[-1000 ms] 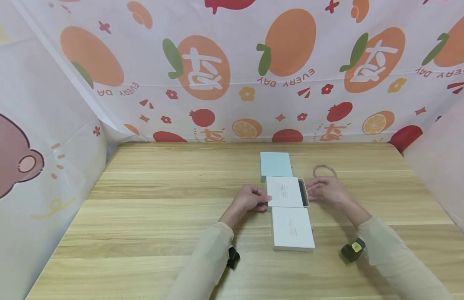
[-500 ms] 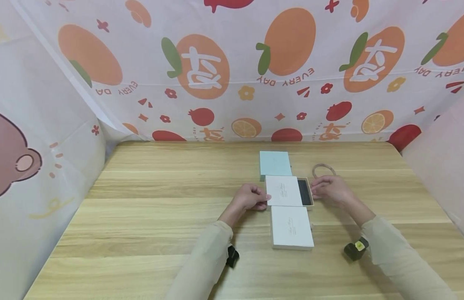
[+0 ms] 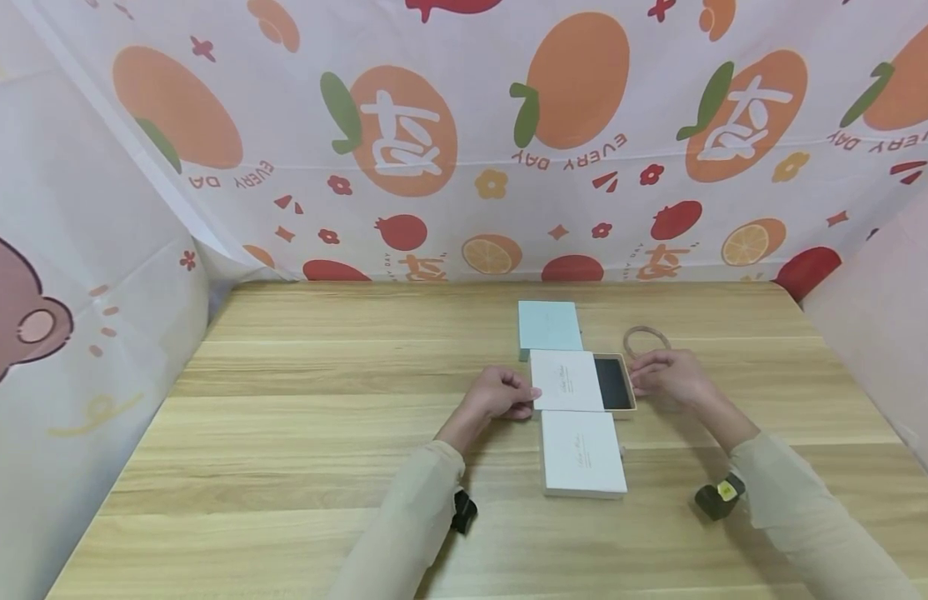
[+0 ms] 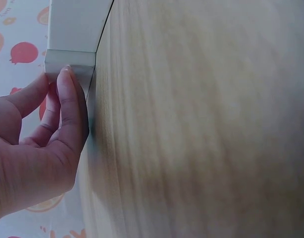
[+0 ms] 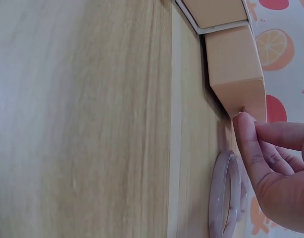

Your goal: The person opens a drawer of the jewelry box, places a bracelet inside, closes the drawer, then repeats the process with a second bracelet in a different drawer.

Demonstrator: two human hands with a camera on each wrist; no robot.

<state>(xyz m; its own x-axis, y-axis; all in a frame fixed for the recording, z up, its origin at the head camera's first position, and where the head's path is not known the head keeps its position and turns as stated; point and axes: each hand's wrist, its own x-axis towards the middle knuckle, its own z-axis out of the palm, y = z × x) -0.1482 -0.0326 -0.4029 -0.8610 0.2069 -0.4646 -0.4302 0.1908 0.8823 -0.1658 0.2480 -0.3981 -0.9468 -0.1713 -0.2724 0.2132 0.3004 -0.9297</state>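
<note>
A flat white slide-out gift box (image 3: 565, 381) lies in the middle of a row of boxes. Its drawer (image 3: 616, 383), lined in black, is partly out of the right end. My left hand (image 3: 501, 392) grips the sleeve's left end, thumb at the top edge and fingers curled against the end face, as the left wrist view shows. At the drawer's front, my right hand (image 3: 677, 379) pinches a small pull tab (image 5: 243, 109) between thumb and forefinger; the fingertips hide most of it. A pinkish translucent bangle (image 5: 224, 193) lies just beside that hand.
A light blue box (image 3: 549, 325) sits behind the middle box, and another white box (image 3: 584, 452) in front, both close against it. All rest on a wood-grain table (image 3: 321, 433). A fruit-print cloth (image 3: 464, 150) hangs along the back edge.
My right hand has drawn rightward with the drawer, so more of the black lining shows. My left hand and the white sleeve stay in place.
</note>
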